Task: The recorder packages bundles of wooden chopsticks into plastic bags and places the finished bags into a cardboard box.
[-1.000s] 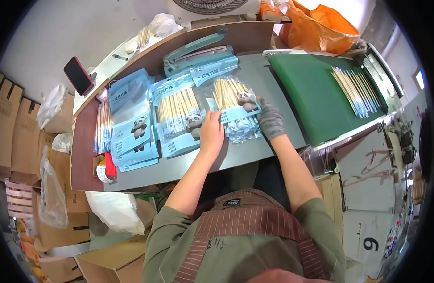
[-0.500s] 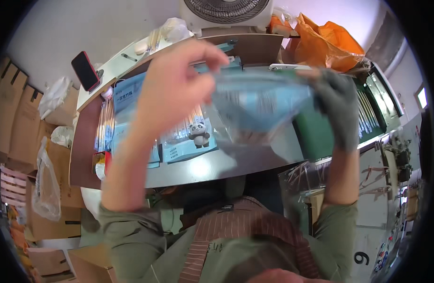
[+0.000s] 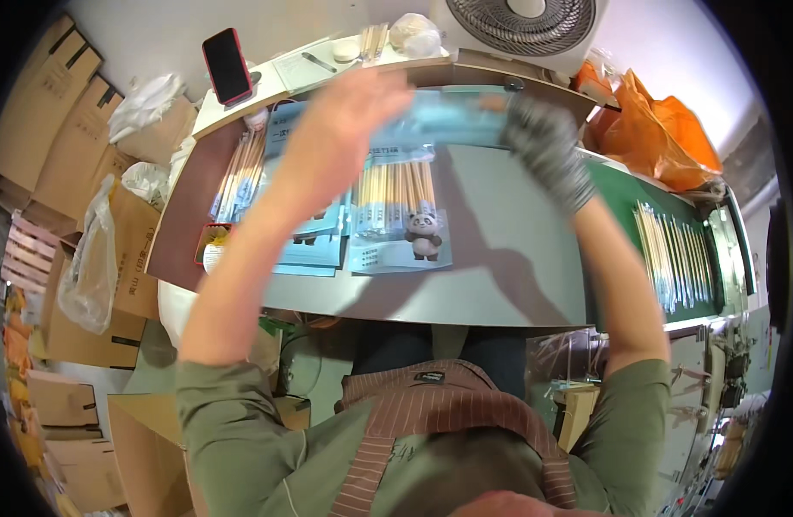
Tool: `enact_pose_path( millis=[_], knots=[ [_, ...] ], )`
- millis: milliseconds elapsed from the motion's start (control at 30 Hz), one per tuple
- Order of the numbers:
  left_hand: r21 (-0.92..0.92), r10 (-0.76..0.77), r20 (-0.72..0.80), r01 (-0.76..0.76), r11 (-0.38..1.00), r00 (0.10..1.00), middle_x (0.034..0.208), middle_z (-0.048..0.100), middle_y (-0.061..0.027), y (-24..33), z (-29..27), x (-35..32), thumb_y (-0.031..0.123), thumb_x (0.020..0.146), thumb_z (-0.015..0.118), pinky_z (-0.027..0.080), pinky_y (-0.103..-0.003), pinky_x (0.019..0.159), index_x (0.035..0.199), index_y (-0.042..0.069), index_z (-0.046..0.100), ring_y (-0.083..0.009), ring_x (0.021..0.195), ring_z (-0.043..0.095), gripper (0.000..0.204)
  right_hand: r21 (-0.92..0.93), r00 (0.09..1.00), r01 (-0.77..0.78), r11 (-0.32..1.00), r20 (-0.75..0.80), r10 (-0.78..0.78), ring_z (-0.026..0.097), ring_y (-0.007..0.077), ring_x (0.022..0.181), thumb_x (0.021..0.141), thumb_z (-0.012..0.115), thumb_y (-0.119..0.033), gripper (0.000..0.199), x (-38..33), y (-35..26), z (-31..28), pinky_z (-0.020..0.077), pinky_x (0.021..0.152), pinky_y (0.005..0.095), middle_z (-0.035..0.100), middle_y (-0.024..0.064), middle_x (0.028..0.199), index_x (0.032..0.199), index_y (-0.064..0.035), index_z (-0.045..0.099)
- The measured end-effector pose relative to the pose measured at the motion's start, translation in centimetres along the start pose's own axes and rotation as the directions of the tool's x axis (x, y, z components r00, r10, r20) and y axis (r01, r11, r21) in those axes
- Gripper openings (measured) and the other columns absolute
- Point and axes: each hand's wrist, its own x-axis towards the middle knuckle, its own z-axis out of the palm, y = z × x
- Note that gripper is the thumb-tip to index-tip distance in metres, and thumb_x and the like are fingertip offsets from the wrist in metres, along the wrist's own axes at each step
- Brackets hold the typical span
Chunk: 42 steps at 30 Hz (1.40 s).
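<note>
My bare left hand [image 3: 349, 121] is raised over the far side of the desk, its fingers smeared by motion. Close by its fingertips is a light-blue plastic bag [image 3: 448, 122], also blurred, and I cannot tell whether that hand grips it. At the bag's right end, my right hand [image 3: 547, 142], in a grey striped glove, is closed on its edge. Nearer me lies a clear-and-blue packet of chopsticks [image 3: 398, 194] with a panda printed on it. More blue packets [image 3: 310, 250] are partly hidden beneath my left forearm.
Loose wrapped chopsticks [image 3: 239, 177] stand at the desk's left end; more lie in a green tray [image 3: 616, 207] on the right. Along the back are a phone [image 3: 227, 66], a fan [image 3: 525, 26] and an orange bag [image 3: 663, 129]. Cardboard boxes [image 3: 47, 112] are stacked left.
The blue bag, spread between my hands over the desk's middle, is now flatter and farther back. Both hands have moved away from me, uncovering the panda packet. The whole view has shifted.
</note>
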Motion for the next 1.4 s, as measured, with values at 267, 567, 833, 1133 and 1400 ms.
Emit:
enact_pose_path(
  millis=[267,567,833,1133,1400],
  knots=[
    [0.028,-0.268,0.443,0.286,0.958,0.855,0.133,0.045,-0.0135,7.6,7.1,-16.7,0.01,0.076,0.062,0.042,-0.037,0.096,0.131,0.005,0.044,-0.033,0.122,0.046,0.058,-0.184,0.924,-0.314,0.931,0.166,0.344,0.062,0.0327,0.081,0.086,0.055,-0.015,0.034,-13.3,5.1,15.5,0.0499,0.075,0.0384,0.064,0.0165,0.089,0.12,-0.0172,0.059],
    [0.037,-0.164,0.129,0.16,0.986,0.978,0.104,0.061,-0.0109,4.2,6.3,-10.3,0.003,0.074,0.059,0.051,-0.034,0.075,0.088,-0.001,0.06,-0.0274,0.092,0.061,0.015,0.417,0.821,-0.557,0.719,0.141,0.554,0.064,0.0255,0.073,0.09,0.052,-0.03,0.045,-19.8,5.0,11.9,0.0512,0.064,0.037,0.064,0.0191,0.088,0.128,-0.0068,0.048],
    [-0.44,0.018,0.465,0.213,0.872,0.885,0.078,0.06,-0.0191,16.1,-6.5,-4.2,0.008,0.075,0.057,0.05,-0.042,0.058,0.093,-0.005,0.052,-0.0354,0.07,0.061,0.023,0.372,0.46,-0.788,-0.491,0.885,-0.067,0.06,0.0345,0.099,0.08,0.053,-0.064,0.076,-21.6,0.5,12.6,0.052,0.079,0.0418,0.052,0.0225,0.124,0.129,-0.0061,0.044],
    [-0.622,-0.079,0.621,0.552,0.555,0.78,0.087,0.063,-0.0167,30.4,-11.0,-10.7,0.023,0.076,0.061,0.047,-0.043,0.072,0.103,0.005,0.06,-0.0352,0.083,0.06,0.032,0.113,0.094,-0.993,0.018,0.893,-0.44,0.06,0.0315,0.099,0.082,0.052,-0.059,0.072,-18.5,-5.3,21.9,0.0506,0.083,0.0403,0.054,0.0199,0.12,0.128,-0.0054,0.045],
    [-0.899,-0.898,0.438,0.043,-0.436,0.04,0.147,0.026,-0.0112,29.6,-14.1,-24.0,0.056,0.089,0.049,0.025,-0.039,0.11,0.146,0.011,0.017,-0.0202,0.134,0.027,0.08,0.259,0.212,-0.954,0.151,0.939,-0.271,0.06,0.0288,0.099,0.083,0.052,-0.056,0.068,-15.4,-7.9,25.5,0.0493,0.087,0.039,0.056,0.0176,0.116,0.128,-0.0048,0.046]
  ],
)
